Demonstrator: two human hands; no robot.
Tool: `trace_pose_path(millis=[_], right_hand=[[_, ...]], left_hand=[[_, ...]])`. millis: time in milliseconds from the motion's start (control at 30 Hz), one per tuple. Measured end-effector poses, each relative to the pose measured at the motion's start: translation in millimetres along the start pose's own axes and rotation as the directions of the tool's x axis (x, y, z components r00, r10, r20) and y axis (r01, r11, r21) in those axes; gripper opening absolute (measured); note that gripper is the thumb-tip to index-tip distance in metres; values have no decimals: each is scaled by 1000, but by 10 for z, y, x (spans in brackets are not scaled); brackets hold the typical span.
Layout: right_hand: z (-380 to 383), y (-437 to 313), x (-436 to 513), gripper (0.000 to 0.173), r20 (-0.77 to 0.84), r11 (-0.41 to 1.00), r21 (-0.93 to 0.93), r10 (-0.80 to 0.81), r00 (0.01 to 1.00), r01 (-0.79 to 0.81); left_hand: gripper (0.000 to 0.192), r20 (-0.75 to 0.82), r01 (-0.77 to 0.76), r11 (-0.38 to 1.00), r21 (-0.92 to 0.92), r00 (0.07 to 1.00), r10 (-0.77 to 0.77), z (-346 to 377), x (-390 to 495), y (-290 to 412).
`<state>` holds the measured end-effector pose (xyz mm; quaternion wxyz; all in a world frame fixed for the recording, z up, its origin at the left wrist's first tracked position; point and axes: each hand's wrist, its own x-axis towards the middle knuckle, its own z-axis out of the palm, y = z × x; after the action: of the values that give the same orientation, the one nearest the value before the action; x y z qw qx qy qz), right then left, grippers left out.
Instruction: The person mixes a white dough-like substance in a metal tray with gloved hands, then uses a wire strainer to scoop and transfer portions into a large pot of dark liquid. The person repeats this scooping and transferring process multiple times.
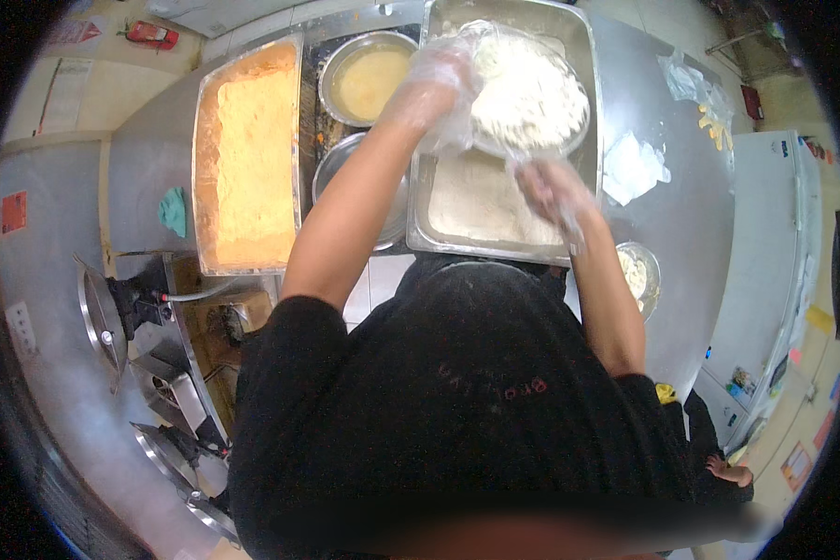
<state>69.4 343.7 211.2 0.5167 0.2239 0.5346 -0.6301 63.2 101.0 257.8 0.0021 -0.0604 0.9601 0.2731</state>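
Coated in white flour, a heap of food pieces point(528, 87) fills a round, shallow container point(567, 148) above a deep steel tray point(420, 241). Loose flour point(493, 199) covers the tray's bottom. My left hand point(448, 80), in a clear plastic glove, grips the container's left rim. At its near rim, my right hand point(549, 189) is closed on the edge, also gloved in clear plastic. Both hands and the container are blurred, and the fingers are partly hidden. Whether the container is a sieve or a bowl cannot be told.
Left stands a tray point(297, 140) of orange-yellow crumbs. Between the trays are a bowl of yellowish liquid point(371, 77) and another metal bowl point(336, 164). The steel table point(693, 203) holds crumpled plastic point(633, 168) and a small bowl point(654, 280). Lidded cookers point(101, 329) steam at left; another person's hand point(728, 470) shows lower right.
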Motion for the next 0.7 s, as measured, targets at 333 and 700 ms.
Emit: trace_pose_path(millis=[333,700], right_hand=[[33,23,37,17,-150,999,-20,25,988,-29],[134,-683,-284,22,52,988,58,-143,988,140]], left_hand=[[47,661,-99,990,96,750,12,599,-1163,255],[56,133,70,974,217,986,-101,1873,589,-542]])
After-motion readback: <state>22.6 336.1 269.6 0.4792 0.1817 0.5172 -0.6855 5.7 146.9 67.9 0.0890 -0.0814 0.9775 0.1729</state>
